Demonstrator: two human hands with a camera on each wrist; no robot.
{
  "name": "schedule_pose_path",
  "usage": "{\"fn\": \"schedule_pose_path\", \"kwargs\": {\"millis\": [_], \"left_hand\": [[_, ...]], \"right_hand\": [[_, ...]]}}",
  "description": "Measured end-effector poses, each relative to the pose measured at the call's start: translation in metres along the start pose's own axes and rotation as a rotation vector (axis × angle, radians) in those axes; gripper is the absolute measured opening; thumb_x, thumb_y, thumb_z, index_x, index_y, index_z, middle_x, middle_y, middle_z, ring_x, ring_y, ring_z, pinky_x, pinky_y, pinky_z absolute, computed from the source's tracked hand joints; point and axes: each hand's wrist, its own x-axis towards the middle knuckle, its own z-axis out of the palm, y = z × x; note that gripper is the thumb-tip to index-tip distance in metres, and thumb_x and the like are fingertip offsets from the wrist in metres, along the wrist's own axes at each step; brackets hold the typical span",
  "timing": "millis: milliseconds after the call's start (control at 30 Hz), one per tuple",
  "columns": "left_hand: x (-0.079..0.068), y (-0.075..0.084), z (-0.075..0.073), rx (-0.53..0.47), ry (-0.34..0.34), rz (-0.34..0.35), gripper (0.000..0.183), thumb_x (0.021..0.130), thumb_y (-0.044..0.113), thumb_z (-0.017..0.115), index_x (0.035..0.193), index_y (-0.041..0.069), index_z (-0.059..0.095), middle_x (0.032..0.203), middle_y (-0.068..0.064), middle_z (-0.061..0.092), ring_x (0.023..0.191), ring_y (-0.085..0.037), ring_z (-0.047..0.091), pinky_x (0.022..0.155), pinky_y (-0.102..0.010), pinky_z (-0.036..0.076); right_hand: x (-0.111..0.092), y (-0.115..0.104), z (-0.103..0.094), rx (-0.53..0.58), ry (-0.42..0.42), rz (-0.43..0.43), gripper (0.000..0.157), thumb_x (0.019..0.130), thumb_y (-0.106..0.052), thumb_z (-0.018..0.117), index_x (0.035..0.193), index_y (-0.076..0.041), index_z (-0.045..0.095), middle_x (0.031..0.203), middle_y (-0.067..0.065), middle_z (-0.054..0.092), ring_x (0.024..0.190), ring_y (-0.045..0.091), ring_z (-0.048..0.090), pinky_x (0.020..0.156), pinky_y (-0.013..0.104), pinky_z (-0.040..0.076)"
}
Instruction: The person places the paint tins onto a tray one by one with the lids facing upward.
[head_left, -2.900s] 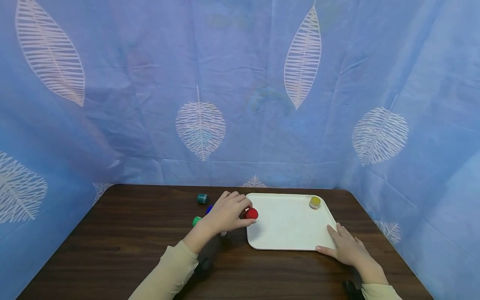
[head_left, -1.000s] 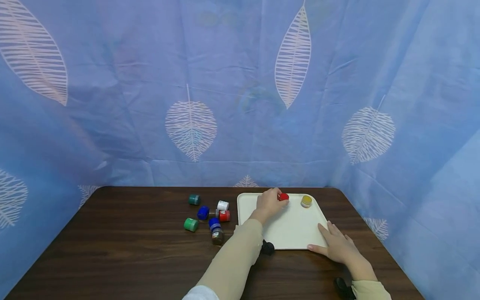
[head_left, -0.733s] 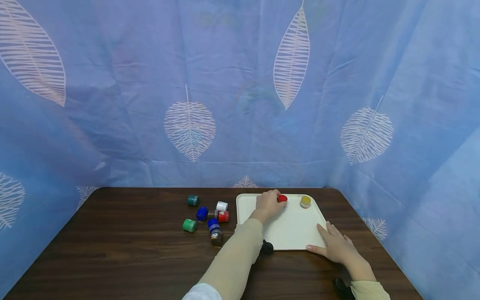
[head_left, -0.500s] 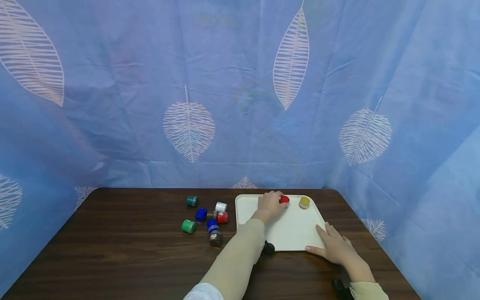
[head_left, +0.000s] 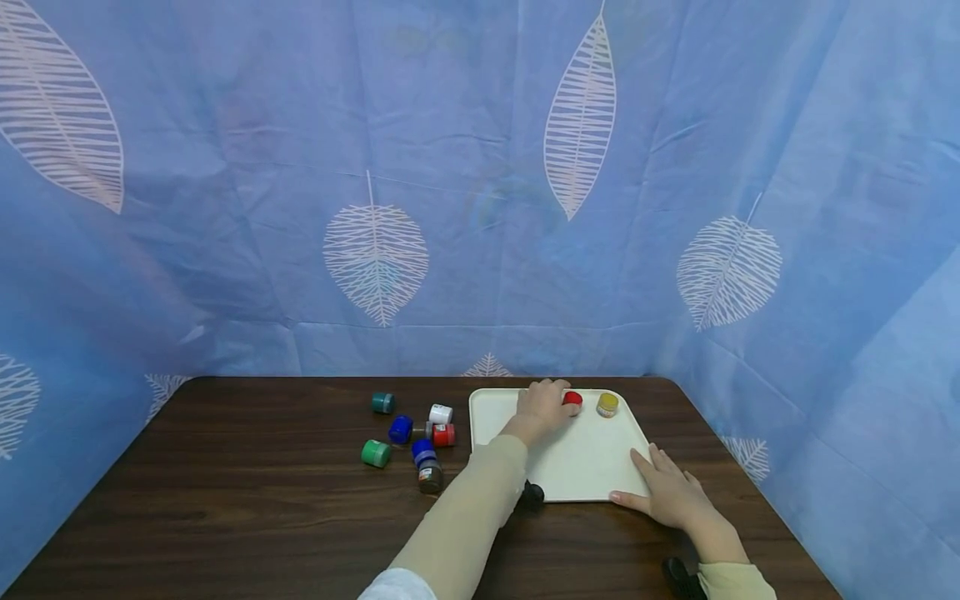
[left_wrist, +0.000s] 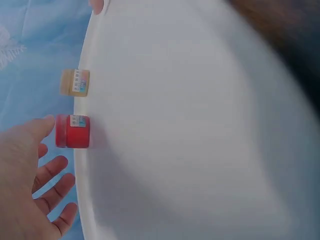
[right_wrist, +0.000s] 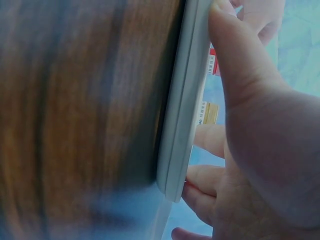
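Beside the red jar (left_wrist: 77,131), the left grip (head_left: 542,408) is spreading loosely, holding nothing. Rightward, the jar is standing upright on the tray (head_left: 585,471), axis vertical; beyond, the yellow jar (head_left: 607,406) is standing. Farther off, the right grip (head_left: 671,490) is resting at the tray's near right corner, fingers extended. In head view, the left grip is partly covering the red jar; among jars (head_left: 401,429) on the worktop (head_left: 225,500), one is showing too dimly to identify.
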Motion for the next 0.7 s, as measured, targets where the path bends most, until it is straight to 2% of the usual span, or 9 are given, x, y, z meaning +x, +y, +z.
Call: {"fn": "schedule_pose_path", "kwargs": {"millis": [233,533,700], "left_hand": [[-0.014,-0.006,-0.015,-0.032,0.024,0.042,0.047,0.094,0.054,0.055,0.138,0.036,0.053,0.137,0.006,0.058,0.123,-0.021,0.056,0.100,-0.046,0.045],[-0.048,-0.011,-0.042,-0.099,0.173,0.121,0.041,0.093,0.051,0.059,0.128,0.030,0.063,0.128,0.004,0.064,0.115,-0.022,0.060,0.091,-0.046,0.049],[-0.068,-0.020,-0.059,-0.088,0.226,0.145,0.039,0.092,0.050,0.060,0.124,0.029,0.065,0.124,0.004,0.066,0.110,-0.021,0.061,0.085,-0.042,0.049]], "right_hand": [[0.001,-0.001,0.003,0.005,-0.004,0.000,0.103,0.082,-0.070,0.057,0.148,0.004,0.032,0.152,0.041,0.015,0.138,0.058,0.021,0.099,0.076,0.023],[0.002,0.001,-0.001,-0.009,-0.004,0.004,0.103,0.083,-0.072,0.055,0.148,0.004,0.032,0.152,0.041,0.014,0.138,0.059,0.020,0.100,0.077,0.022],[0.002,0.000,-0.001,-0.005,-0.014,0.009,0.103,0.083,-0.071,0.055,0.148,0.005,0.032,0.152,0.042,0.013,0.138,0.059,0.019,0.100,0.077,0.022]]}}
